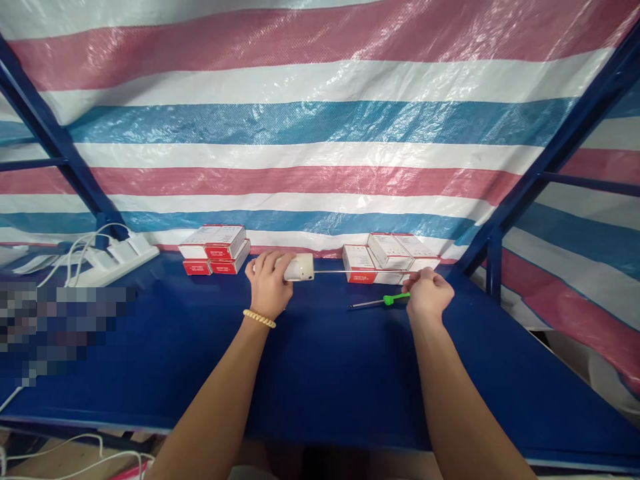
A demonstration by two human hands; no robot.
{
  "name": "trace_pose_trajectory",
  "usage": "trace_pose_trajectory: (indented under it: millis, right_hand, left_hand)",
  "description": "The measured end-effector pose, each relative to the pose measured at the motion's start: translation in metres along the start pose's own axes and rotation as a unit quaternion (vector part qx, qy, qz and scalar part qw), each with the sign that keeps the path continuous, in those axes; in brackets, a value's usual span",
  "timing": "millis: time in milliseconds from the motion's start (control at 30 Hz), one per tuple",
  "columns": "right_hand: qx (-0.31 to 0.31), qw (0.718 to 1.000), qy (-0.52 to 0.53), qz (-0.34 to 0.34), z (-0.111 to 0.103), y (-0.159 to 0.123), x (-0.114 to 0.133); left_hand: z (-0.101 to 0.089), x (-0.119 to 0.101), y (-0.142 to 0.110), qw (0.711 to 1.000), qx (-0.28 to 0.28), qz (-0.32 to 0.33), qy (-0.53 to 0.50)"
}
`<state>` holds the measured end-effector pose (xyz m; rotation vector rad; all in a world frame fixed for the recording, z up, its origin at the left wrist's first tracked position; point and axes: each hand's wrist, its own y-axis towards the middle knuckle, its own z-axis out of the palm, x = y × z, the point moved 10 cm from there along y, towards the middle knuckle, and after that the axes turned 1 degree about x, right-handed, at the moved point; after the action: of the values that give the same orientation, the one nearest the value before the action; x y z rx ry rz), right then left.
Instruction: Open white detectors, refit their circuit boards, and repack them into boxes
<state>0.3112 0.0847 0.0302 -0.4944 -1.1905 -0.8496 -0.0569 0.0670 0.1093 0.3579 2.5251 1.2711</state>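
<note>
My left hand (270, 280) is wrapped round a cream-coloured, rounded device (301, 267) with small dark marks near its end. From that end a thin metal rod (345, 271) runs level to the right. The fingertips of my right hand (429, 292) are closed on the far end of the rod; the tip itself is hidden. Just below the rod is a screwdriver (387, 301) with a green handle and a thin shaft pointing left. Its handle end reaches my right fingers, and I cannot tell whether they touch it.
Red-and-white boxes are stacked at the back left (216, 249), and another group of boxes (390, 259) sits behind the rod. A white power strip (113, 261) with plugs and cables lies left on the blue table (330, 373). Blue posts and a striped sheet (310, 123) stand behind.
</note>
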Motion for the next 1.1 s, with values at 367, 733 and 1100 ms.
trace_pose_trajectory:
  millis: [367,733,1100]
  right_hand:
    - [0.003,0.991,0.135,0.023,-0.002,0.01,-0.012]
    - [0.118,0.992,0.043,-0.022,0.051,-0.059,-0.019]
    - [0.33,0.939,0.055,0.079,0.105,-0.138,-0.036]
  left_hand:
    - [0.012,-0.005,-0.006,0.997,0.026,0.044,-0.053]
    - [0.02,-0.041,-0.018,0.992,0.019,0.051,-0.11]
    - [0.024,-0.037,-0.022,0.989,-0.018,-0.03,-0.147]
